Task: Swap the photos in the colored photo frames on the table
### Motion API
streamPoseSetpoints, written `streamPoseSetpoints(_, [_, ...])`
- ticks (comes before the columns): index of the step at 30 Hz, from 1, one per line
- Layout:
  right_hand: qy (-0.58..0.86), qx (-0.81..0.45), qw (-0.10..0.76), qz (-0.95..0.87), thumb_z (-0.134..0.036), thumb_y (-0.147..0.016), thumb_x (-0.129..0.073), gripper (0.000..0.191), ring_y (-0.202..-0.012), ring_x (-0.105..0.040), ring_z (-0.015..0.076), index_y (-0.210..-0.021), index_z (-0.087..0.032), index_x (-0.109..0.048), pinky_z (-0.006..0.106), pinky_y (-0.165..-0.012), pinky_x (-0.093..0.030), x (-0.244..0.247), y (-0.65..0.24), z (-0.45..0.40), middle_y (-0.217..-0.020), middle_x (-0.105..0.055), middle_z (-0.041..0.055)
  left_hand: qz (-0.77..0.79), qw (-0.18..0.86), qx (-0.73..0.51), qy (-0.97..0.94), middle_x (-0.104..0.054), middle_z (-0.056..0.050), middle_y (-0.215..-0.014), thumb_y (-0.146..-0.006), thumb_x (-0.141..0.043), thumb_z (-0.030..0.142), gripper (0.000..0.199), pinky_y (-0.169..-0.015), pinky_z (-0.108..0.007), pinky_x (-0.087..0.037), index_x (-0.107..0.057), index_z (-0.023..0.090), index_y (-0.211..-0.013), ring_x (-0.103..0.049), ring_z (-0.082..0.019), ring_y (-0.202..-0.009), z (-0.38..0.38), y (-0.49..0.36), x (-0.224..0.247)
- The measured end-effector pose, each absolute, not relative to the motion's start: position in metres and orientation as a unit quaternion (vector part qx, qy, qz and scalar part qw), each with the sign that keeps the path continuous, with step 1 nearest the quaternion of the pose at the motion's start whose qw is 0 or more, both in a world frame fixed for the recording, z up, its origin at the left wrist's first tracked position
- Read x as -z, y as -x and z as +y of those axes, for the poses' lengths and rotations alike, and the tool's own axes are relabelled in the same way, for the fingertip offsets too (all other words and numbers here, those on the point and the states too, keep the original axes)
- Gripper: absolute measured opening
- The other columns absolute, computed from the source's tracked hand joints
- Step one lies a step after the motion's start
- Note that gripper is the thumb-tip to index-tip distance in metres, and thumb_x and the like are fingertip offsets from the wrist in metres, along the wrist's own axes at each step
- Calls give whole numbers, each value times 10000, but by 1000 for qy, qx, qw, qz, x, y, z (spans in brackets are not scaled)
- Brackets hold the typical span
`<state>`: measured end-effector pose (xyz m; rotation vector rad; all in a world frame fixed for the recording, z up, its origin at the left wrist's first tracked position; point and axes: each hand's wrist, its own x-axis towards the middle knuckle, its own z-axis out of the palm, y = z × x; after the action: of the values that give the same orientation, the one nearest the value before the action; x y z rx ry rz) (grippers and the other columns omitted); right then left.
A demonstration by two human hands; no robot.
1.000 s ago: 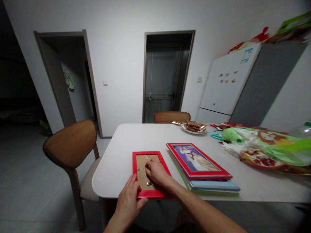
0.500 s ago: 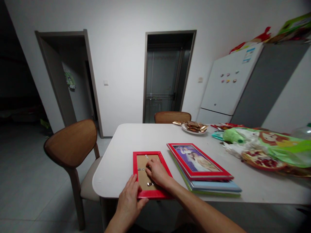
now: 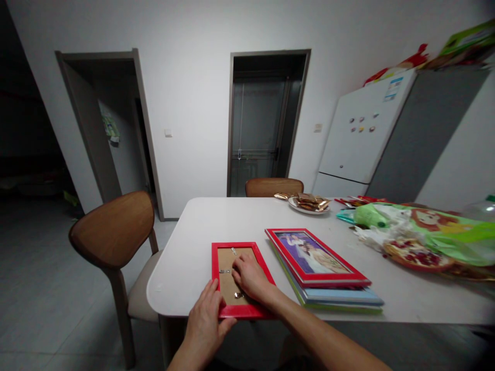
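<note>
A red picture frame (image 3: 247,311) lies face down on the white table, its brown backing board (image 3: 227,283) showing with small metal fittings on it. My left hand (image 3: 207,317) grips the frame's near left corner, fingers along the left side and thumb at the front edge. Over the middle of the backing, my right hand (image 3: 249,275) is closed with its fingertips bent down to the board; whatever they pinch is hidden beneath them. To the right, a second red frame (image 3: 317,257) with a photo rests face up on a stack of blue and green frames (image 3: 344,296).
A plate (image 3: 296,206) of wrapped snacks stands at the table's far side. Plastic bags (image 3: 444,232) and a cut pomegranate (image 3: 417,252) lie at the right. Wooden chairs stand at the left (image 3: 116,226) and behind the table (image 3: 274,186).
The view has shifted very slightly. Both hands stay at the same places on the frame, and nothing else has visibly moved.
</note>
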<state>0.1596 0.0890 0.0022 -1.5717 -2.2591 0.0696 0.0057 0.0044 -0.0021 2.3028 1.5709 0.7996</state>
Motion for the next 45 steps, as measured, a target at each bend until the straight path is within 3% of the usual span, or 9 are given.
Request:
streamPoseSetpoints(20, [544,-23,197,-815,-267,-812,-411,222,-895,-457,179,-883,-175,-600,268,-788,-328,0,-164,84,-917,-541,83,547,112,-261,-787,-442,-135,-1264,-609,-645,163,201,-954,-410,-343,-501,205,-743,-358,-238,-1195,4,-6,1])
streamPoseSetpoints(36, [574,-32,144,-805,-328,-738,-488,299,-945,-456,220,-986,-184,-573,292,-801,-329,-16,-201,33,-1020,-548,94,537,112,-265,-793,-446,-153,-1254,-624,-651,173,202,-954,-392,-347,-501,189,-758,-360,-252,-1192,4,-5,1])
streamPoseSetpoints(45, [615,-24,148,-774,-300,-777,-417,280,-879,-490,201,-880,-131,-613,267,-732,-342,-20,-165,103,-929,-578,120,526,110,-261,-802,-454,-174,-1239,-628,-653,158,199,-964,-413,-337,-499,182,-752,-366,-265,-1187,6,-5,-1])
